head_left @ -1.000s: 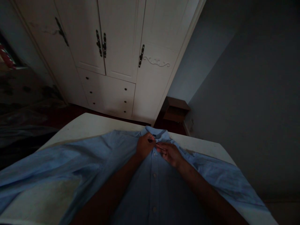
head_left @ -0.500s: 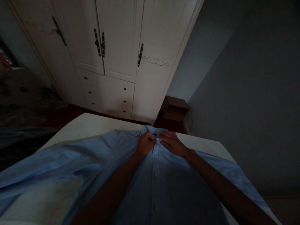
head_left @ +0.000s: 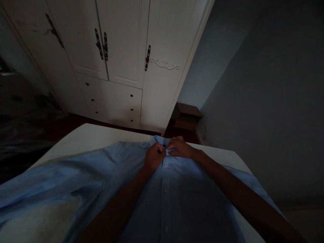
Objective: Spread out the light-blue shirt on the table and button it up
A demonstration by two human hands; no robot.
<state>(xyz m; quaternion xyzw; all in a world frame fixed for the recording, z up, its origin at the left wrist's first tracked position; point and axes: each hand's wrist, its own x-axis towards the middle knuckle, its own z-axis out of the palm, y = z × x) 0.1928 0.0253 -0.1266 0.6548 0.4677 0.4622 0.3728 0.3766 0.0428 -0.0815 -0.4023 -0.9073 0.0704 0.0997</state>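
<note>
A light blue button-up shirt (head_left: pixel 149 202) lies front side up, its collar (head_left: pixel 160 139) at the far edge of the table and its sleeves spread to both sides. My left hand (head_left: pixel 153 156) pinches the left side of the collar opening. On the other side, my right hand (head_left: pixel 181 147) grips the collar's right edge between thumb and fingers. Both hands almost meet at the neck, above the row of small white buttons (head_left: pixel 165 191). The fingertips partly cover the collar band, so I cannot see whether its top button is fastened.
Under the shirt is a white table (head_left: pixel 101 133). Beyond it stands a large white wardrobe (head_left: pixel 121 50) with dark handles and drawers. A small brown wooden cabinet (head_left: pixel 188 114) sits by the grey wall (head_left: pixel 265 118). Dark cloth-like shapes (head_left: pixel 22 155) lie in shadow at the left.
My right hand has turned and its fingers have curled in, from lying flatter on the collar to gripping its edge. My left hand keeps its pinch. The whole view has shifted slightly.
</note>
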